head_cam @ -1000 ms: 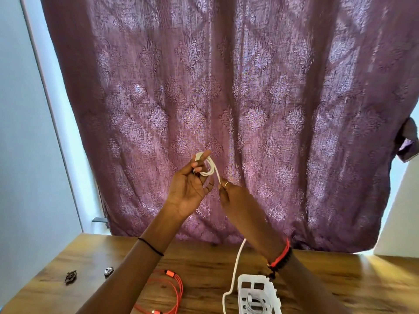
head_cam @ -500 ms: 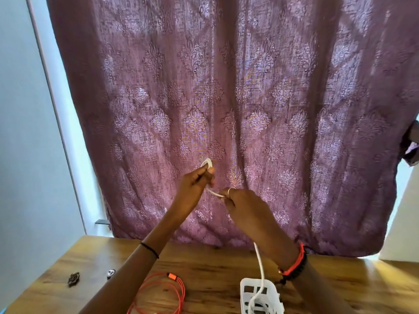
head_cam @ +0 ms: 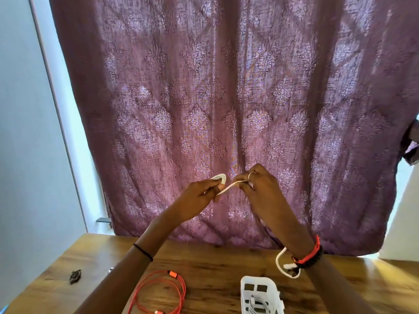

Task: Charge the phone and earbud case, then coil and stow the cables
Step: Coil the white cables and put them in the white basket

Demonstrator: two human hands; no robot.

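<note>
I hold a white cable (head_cam: pixel 229 186) up in front of the curtain with both hands. My left hand (head_cam: pixel 199 193) pinches a small coiled loop of it between thumb and fingers. My right hand (head_cam: pixel 260 186) grips the strand a short way to the right. The cable's free tail hangs behind my right wrist and curls near the table, ending in a white plug. An orange cable (head_cam: pixel 158 291) lies coiled on the wooden table (head_cam: pixel 215 264). A white slotted basket (head_cam: pixel 260 295) with white cable inside stands at the bottom edge.
A purple patterned curtain (head_cam: pixel 226 98) hangs behind the table. A pale wall is at the left. Two small dark objects (head_cam: pixel 75 275) lie near the table's left edge.
Both hands have come lower and my right hand has drawn the strand out to the right. The hanging tail has lifted out of the basket and now dangles by my right wrist.
</note>
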